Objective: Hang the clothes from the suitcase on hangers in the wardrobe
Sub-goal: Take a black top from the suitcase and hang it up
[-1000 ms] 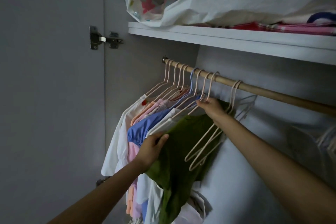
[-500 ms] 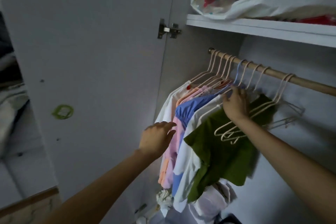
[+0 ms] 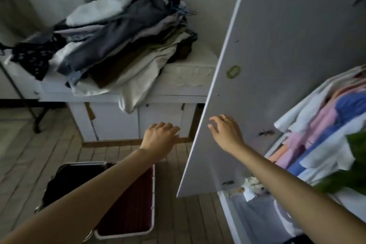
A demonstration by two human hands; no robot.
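Note:
An open suitcase point(image 3: 126, 232) with a dark red lining lies on the floor at the lower left, with dark clothing point(image 3: 65, 182) in its left half. My left hand point(image 3: 158, 138) hovers above it, empty, fingers loosely apart. My right hand point(image 3: 225, 130) is also empty and spread, in front of the open wardrobe door point(image 3: 277, 55). At the right edge, hung clothes point(image 3: 326, 125) in white, pink and blue show inside the wardrobe, with the green garment point(image 3: 354, 168) blurred at the far right. The rail and hangers are out of view.
A white cabinet point(image 3: 158, 95) stands against the wall behind the suitcase, with a heap of grey, black and beige clothes point(image 3: 118, 41) on top. The floor is tiled. The wardrobe door juts out between the cabinet and the wardrobe interior.
Both hands have left the hung clothes and hangers and are empty. My view has swung left and down from the rail to the suitcase, the cabinet and the door.

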